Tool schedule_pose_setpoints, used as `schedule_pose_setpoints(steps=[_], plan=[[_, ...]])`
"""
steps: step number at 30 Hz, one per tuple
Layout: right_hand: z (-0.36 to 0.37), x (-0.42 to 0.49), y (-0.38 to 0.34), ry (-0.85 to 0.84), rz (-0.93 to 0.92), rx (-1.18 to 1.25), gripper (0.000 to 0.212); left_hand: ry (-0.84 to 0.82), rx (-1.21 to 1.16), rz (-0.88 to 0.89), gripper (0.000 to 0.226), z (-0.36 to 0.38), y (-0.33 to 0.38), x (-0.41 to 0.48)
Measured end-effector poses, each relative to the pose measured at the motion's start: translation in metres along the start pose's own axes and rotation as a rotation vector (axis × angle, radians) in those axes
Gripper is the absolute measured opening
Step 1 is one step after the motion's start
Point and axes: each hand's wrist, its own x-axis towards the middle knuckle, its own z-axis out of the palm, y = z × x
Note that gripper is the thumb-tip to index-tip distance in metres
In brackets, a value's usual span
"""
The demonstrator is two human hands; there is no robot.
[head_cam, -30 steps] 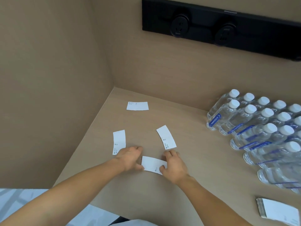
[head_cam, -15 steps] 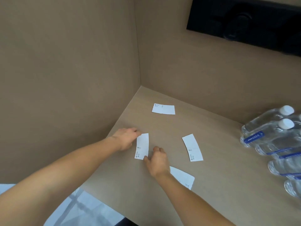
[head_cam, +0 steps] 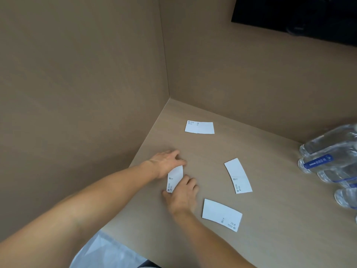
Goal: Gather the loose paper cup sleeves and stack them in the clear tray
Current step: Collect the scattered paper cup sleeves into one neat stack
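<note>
Several flat white paper cup sleeves lie on a tan counter. Both my hands grip one sleeve (head_cam: 174,178) near the left wall and tilt it up off the surface: my left hand (head_cam: 167,162) holds its far end, my right hand (head_cam: 182,194) its near end. Another sleeve (head_cam: 222,214) lies just right of my right hand. A third sleeve (head_cam: 238,176) lies farther right, and one more sleeve (head_cam: 199,127) lies toward the back corner. The clear tray is out of view.
The counter (head_cam: 280,238) sits in a corner between a tan left wall (head_cam: 77,93) and a back wall. Clear water bottles (head_cam: 328,161) lie at the right edge. A black panel (head_cam: 299,18) hangs on the back wall, upper right.
Both hands left the near sleeve on the counter and moved left to the sleeve by the wall, which they now lift. The view swung left, so most bottles and the sleeve stack left the frame.
</note>
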Motion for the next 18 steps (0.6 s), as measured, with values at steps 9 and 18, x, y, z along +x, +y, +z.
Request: schedule_pose_setpoints(steps=[9, 18], plan=[[-0.010, 0.002, 0.011, 0.004, -0.130, -0.100, 0.044, 0.024, 0.121, -0.013, 0.044, 0.002, 0.003, -0.010], [-0.027, 0.007, 0.037, -0.100, -0.265, -0.129, 0.050, -0.002, 0.111, -0.021, 0.044, 0.016, 0.010, -0.035]])
